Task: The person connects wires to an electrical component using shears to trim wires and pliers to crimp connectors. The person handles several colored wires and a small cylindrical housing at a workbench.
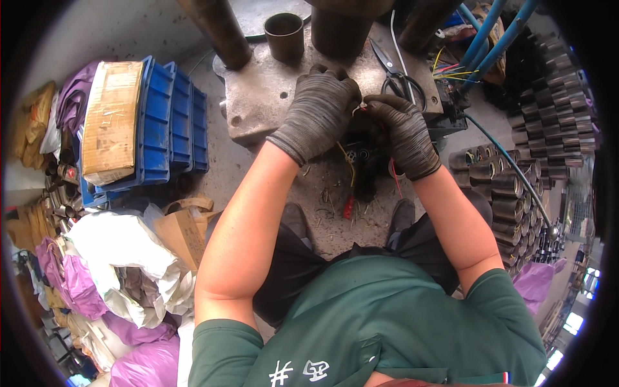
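Both my hands wear grey knit gloves and meet over the front edge of a metal machine bed (258,97). My left hand (320,113) is closed, its fingertips pinching thin wire. Close beside it, my right hand (406,132) also pinches the wire (362,107), whose short pale and reddish ends show between the fingers. Below the right hand hangs a red wire (395,177). A yellow wire (352,174) runs down to a red piece (348,208) between my knees. Black-handled scissors (394,74) lie on the bed beyond my right hand, next to a white cable (401,48).
An upright metal sleeve (284,39) stands on the bed between thick columns (225,32). Blue crates (158,122) with a cardboard box (111,119) are at left, above white sacks (122,258). Stacked metal tubes (512,193) and a dark green hose (509,158) are at right.
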`<action>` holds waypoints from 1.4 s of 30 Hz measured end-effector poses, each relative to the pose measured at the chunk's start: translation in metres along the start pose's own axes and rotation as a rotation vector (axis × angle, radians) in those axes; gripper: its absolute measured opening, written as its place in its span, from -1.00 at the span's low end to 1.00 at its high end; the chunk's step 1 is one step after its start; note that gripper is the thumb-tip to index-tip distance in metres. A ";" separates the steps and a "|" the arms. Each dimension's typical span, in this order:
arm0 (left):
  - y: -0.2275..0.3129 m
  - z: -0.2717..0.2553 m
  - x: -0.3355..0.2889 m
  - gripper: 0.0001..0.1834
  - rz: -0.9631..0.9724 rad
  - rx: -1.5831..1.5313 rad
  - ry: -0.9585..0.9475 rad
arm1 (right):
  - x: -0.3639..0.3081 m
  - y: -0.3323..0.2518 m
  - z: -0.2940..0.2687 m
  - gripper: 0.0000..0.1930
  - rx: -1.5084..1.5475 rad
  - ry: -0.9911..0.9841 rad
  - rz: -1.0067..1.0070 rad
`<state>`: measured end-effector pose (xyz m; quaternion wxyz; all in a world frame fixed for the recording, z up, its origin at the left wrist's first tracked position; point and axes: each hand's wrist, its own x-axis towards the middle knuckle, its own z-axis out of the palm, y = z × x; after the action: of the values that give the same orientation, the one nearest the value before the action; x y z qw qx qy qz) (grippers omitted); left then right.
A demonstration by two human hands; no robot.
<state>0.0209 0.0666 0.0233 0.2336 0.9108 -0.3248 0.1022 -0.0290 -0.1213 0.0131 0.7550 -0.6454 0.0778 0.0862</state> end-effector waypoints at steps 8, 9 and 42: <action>-0.002 0.002 -0.002 -0.94 0.019 -0.085 0.040 | 0.011 0.022 -0.013 -0.76 0.637 -0.111 0.360; -0.002 0.003 -0.002 -0.95 0.015 -0.106 0.051 | 0.012 0.025 -0.013 -0.75 0.636 -0.080 0.343; 0.007 0.014 -0.008 -0.93 -0.046 -0.075 0.228 | 0.008 0.025 0.014 -0.82 0.004 0.167 -0.267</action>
<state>0.0111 0.0592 0.0113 0.3052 0.8911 -0.2788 0.1874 -0.0265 -0.1032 -0.0103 0.7520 -0.6533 0.0539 -0.0690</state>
